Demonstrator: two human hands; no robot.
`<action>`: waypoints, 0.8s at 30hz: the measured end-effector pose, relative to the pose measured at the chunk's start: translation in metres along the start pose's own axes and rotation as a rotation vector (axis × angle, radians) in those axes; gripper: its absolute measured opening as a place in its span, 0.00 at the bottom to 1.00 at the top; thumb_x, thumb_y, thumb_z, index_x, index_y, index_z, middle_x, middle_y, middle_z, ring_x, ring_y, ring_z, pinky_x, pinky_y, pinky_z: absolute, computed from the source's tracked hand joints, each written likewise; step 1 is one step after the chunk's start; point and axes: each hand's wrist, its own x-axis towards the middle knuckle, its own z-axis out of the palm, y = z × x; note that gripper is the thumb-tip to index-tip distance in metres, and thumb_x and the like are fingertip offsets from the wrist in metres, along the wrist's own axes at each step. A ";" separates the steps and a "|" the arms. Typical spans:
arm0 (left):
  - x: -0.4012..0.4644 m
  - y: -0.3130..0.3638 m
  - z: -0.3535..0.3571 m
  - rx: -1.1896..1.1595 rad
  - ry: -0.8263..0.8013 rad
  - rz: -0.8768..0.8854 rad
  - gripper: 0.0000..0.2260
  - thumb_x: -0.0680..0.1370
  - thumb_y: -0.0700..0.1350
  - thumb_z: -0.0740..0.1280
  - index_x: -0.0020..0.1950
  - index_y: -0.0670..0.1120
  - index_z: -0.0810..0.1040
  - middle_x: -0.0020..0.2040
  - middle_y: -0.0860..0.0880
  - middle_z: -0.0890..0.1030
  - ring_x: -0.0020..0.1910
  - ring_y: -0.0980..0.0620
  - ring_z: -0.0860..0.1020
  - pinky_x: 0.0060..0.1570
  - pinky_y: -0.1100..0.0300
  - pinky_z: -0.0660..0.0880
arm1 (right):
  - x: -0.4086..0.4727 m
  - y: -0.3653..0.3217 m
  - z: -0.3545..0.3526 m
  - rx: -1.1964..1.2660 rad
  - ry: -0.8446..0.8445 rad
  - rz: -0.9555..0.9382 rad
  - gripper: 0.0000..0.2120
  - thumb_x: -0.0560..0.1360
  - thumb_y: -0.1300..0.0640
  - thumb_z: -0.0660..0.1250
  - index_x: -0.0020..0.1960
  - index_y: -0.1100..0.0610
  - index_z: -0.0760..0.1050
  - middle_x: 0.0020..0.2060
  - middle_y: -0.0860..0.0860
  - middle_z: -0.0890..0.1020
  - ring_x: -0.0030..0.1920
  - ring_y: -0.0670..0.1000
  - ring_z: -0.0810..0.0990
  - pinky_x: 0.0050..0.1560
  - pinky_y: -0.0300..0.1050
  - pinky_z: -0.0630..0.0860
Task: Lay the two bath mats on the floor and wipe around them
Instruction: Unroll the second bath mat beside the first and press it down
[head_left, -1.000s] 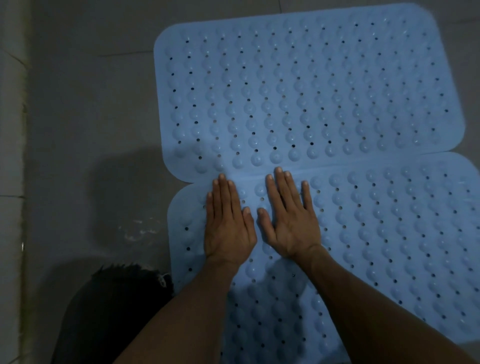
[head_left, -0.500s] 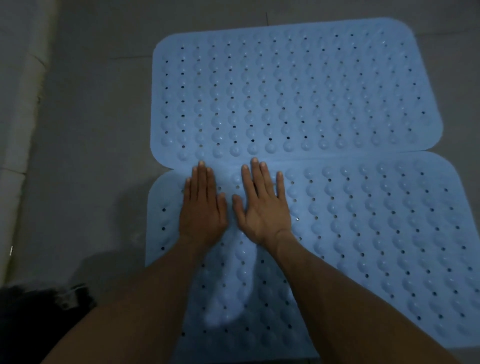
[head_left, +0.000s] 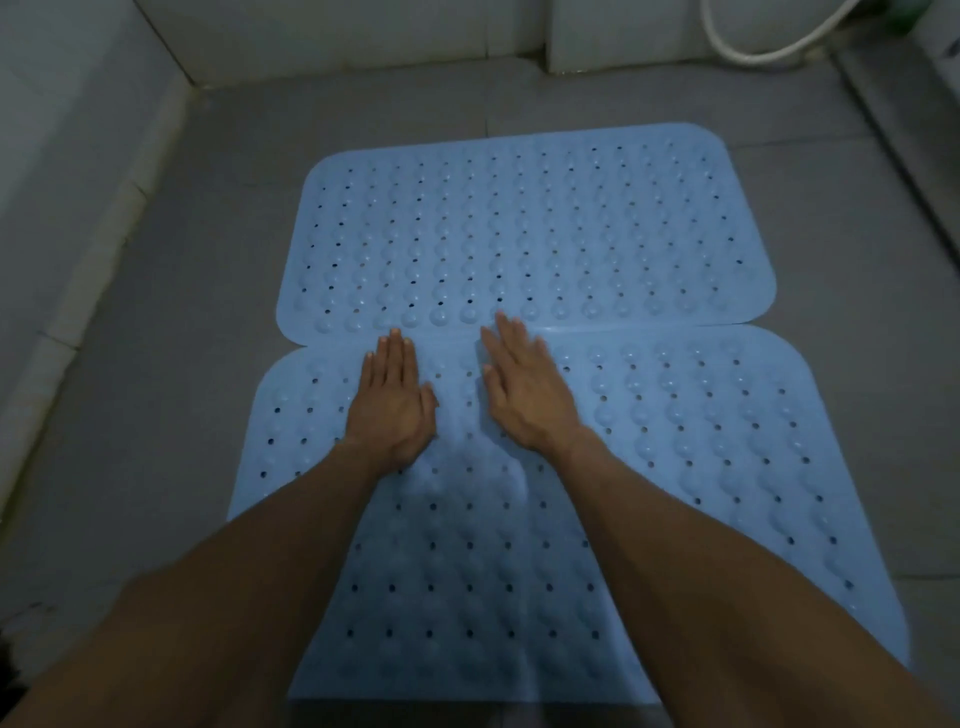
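Both hands have slid apart a little since a moment ago, and now more of the room shows, with the walls and a hose at the far end. The near bath mat (head_left: 675, 467) lies flat on the floor, and the far bath mat (head_left: 519, 223) lies just past the fingertips, with its near edge touching the near mat's far edge. Both are pale blue, with rows of round bumps and small holes.

The left hand (head_left: 392, 405) lies flat on the near mat, palm down, fingers close together, holding nothing. The right hand (head_left: 524, 389) is flat and open too, a bit blurry, with its fingertips right at the seam where the mats meet. Between the two wrists the mat looks a little puffed up in a soft ridge.

I think these mats are light, soft and bendy, like rubber. They may be slippery if wet. Pressing with flat palms should work best to smooth them. To move one, pinch an edge or corner out to the side of the hands.

Around the mats is grey floor tile (head_left: 156, 312). A white hose (head_left: 769, 49) curls far ahead, to the right of the right hand. I see no wiping cloth, so I think the wiping is not yet begun.
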 end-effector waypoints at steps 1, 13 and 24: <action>0.001 0.019 0.002 -0.024 0.014 0.023 0.28 0.83 0.50 0.45 0.78 0.36 0.43 0.79 0.38 0.41 0.78 0.43 0.42 0.77 0.50 0.39 | -0.006 0.018 -0.013 -0.067 0.035 0.016 0.26 0.85 0.54 0.51 0.81 0.60 0.54 0.81 0.56 0.51 0.81 0.56 0.49 0.77 0.47 0.38; 0.010 0.196 0.039 -0.191 0.186 0.195 0.26 0.83 0.51 0.49 0.79 0.40 0.52 0.79 0.43 0.51 0.79 0.44 0.47 0.77 0.49 0.43 | -0.075 0.145 -0.060 -0.370 0.111 0.287 0.29 0.85 0.46 0.45 0.82 0.56 0.46 0.82 0.53 0.47 0.81 0.51 0.43 0.79 0.53 0.37; 0.010 0.197 0.039 -0.183 0.194 0.174 0.25 0.83 0.51 0.51 0.79 0.42 0.56 0.79 0.45 0.54 0.79 0.45 0.48 0.77 0.46 0.51 | -0.074 0.143 -0.056 -0.377 0.169 0.287 0.30 0.83 0.48 0.45 0.81 0.60 0.53 0.81 0.57 0.54 0.81 0.55 0.49 0.80 0.59 0.46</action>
